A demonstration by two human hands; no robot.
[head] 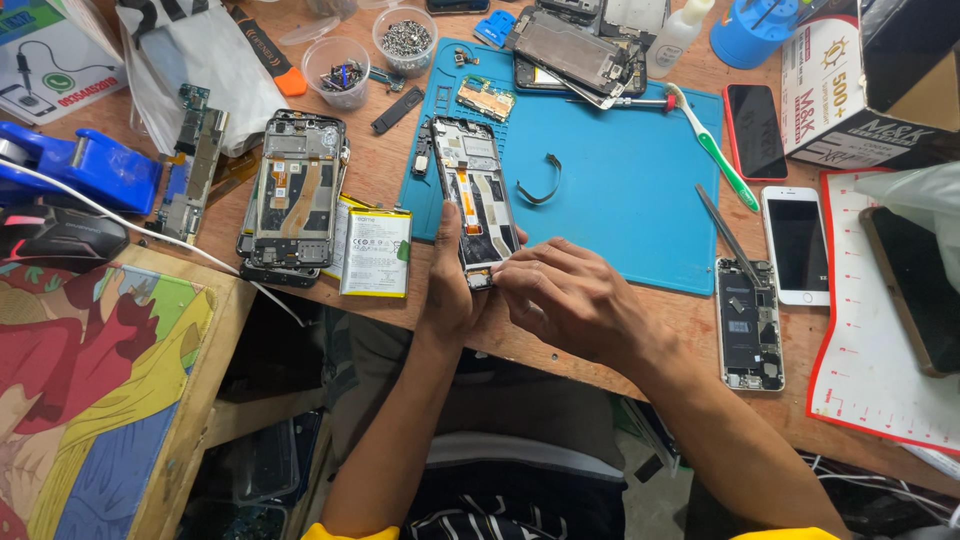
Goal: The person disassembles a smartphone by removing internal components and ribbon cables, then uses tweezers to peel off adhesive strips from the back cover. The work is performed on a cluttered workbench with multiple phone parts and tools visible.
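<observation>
The opened phone (474,200) lies with its back cover off at the left edge of the blue mat (620,190), its lower end hanging past the mat toward me; I see my left hand (450,285) wrapped around that lower end, thumb up along the left side, gripping the frame; my right hand (570,295) comes in from the right with fingers curled, the fingertips (505,268) pinched at the bottom right corner of the phone — whether they hold some small part there I cannot tell.

Just left of the mat a second gutted phone (295,185) rests on the wooden bench (560,350), stacked on another frame; a flat battery (376,252) lies beside it, touching its right edge; further left sits a long circuit board (195,170), and near it a blue tape dispenser (85,165).

On the mat itself — a loose dark strip (543,182) curled near the middle, and a green toothbrush (715,150) slanting over its right edge; a pair of tweezers (728,238) lies beyond the right edge, its tip meeting a stripped phone (750,325); beside that, a white phone (796,245) face up, and above it a dark phone with a red rim (755,130).

At the top of the bench stand two clear cups (372,58) of screws and small parts.
</observation>
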